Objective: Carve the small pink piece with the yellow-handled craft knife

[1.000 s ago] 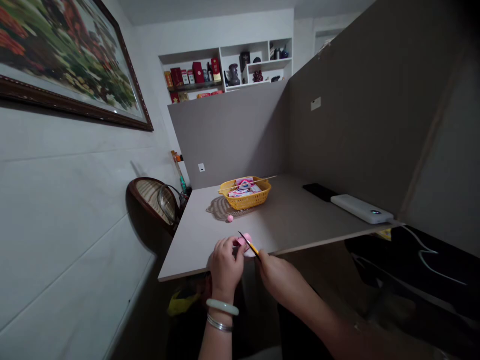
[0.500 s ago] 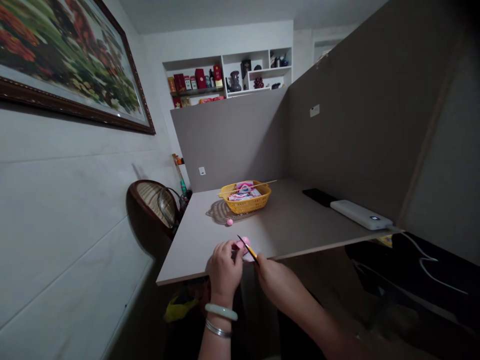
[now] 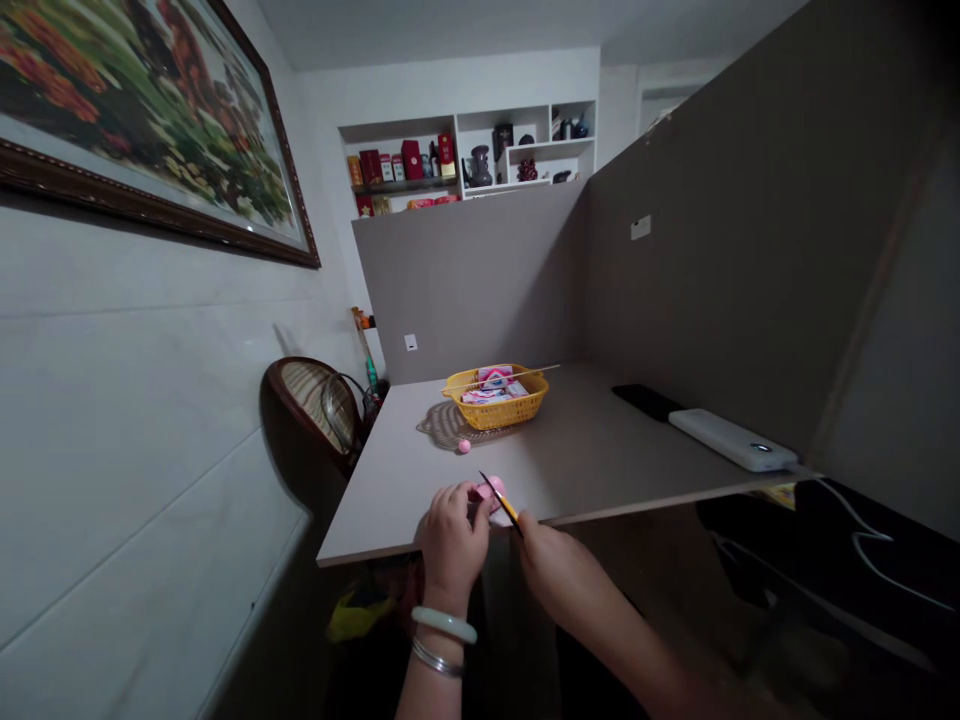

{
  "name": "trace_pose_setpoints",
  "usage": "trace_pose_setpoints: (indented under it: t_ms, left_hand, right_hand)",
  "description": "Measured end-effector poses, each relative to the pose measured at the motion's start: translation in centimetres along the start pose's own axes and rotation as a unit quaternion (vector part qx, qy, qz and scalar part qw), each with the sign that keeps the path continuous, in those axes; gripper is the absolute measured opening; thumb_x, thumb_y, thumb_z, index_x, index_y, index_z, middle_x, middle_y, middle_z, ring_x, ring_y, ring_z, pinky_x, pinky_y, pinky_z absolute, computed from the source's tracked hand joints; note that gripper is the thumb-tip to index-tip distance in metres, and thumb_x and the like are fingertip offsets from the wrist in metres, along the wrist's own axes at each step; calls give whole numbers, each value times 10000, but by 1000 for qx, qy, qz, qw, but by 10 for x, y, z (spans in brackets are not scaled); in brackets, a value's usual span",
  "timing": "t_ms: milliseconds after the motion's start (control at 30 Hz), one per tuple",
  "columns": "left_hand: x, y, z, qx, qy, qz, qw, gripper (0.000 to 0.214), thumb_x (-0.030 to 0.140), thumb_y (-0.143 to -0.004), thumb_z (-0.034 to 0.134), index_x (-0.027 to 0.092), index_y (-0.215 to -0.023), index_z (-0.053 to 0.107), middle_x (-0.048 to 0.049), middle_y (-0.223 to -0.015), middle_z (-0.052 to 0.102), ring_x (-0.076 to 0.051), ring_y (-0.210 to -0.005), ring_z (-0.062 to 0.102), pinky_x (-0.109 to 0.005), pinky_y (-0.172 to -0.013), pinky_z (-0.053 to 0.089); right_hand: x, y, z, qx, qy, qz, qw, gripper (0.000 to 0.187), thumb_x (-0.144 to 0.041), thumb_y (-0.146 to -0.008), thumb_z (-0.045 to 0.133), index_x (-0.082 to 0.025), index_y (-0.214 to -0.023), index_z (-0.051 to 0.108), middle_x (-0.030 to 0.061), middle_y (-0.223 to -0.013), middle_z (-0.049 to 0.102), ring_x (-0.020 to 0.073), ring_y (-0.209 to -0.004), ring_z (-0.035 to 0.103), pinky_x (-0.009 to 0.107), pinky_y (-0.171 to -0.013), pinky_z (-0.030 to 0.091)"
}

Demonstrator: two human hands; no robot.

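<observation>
My left hand (image 3: pixel 455 535), with a pale bangle and silver bracelets at the wrist, is closed on a small pink piece (image 3: pixel 495 487) at the table's front edge. Its fingers cover part of the piece, and I cannot make out what it is. My right hand (image 3: pixel 551 560) grips a slim pointed tool (image 3: pixel 507 507) with a dark tip and a yellow-and-black handle. The tool lies slantwise across the pink piece, its tip pointing up and left; whether it touches is unclear. A small pink ball (image 3: pixel 464 447) rests on the table beyond my hands.
Behind the ball, a yellow plastic basket (image 3: pixel 510 412) holds printed packets, with a thin stick (image 3: pixel 536 371) across its rim. A white power bank (image 3: pixel 727 438) with a cable and a black flat object (image 3: pixel 649 402) lie along the right partition (image 3: pixel 712 300). The grey table (image 3: pixel 375 510) ends just before me.
The camera view has shifted slightly, so the scene sits a little further right. Both hands keep nearly the same hold on the pink piece and the tool.
</observation>
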State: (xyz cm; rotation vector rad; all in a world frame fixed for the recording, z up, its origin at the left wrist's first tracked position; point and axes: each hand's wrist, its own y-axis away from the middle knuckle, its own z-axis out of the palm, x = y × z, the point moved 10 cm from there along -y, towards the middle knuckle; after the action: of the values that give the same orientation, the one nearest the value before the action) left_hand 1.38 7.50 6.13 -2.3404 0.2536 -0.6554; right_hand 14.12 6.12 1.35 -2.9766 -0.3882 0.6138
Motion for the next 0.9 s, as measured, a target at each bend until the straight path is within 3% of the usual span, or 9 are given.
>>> trace_pose_setpoints:
  t_ms: [167,400,600,800,900]
  left_hand:
    - [2,0,0,-10,18,3,1000,123,330,-890,532,224,-897,594,-23,-890,645,-177,-849,584,-276,-709,431]
    - [-2,0,3,-9,3,-6,1000,159,353,-892,524,215,-932,593,-38,-902,647,-198,-867,586,-306,-734,429]
    - [4,1,-1,-3,3,15,1000,159,365,-901,510,227,-897,588,-27,-876,644,-183,-840,589,-283,-700,434]
    - [2,0,0,2,-23,14,1000,169,372,-895,521,222,-933,587,-31,-886,646,-192,-851,585,-300,-730,437]
    - [3,1,0,1,-13,19,1000,165,358,-901,512,219,-941,591,-35,-895,643,-184,-849,585,-294,-726,444]
  right_hand:
    - [13,20,13,-12,-16,27,999,230,-164,-966,268,-168,-949,498,88,-791,698,190,-731,683,256,-516,234]
    - [0,0,-1,7,19,-5,1000,214,-201,-967,298,-176,-949,510,98,-848,703,206,-769,687,253,-520,237]
    - [14,23,15,11,-8,15,1000,213,-174,-963,284,-179,-931,495,74,-790,702,188,-702,684,258,-499,224]
    - [1,-1,-2,13,34,0,999,176,-197,-960,332,-181,-927,504,85,-836,704,186,-728,681,250,-500,220]
    - [2,3,0,7,17,8,1000,159,-173,-949,343,-182,-927,500,80,-826,704,185,-720,680,253,-503,222]
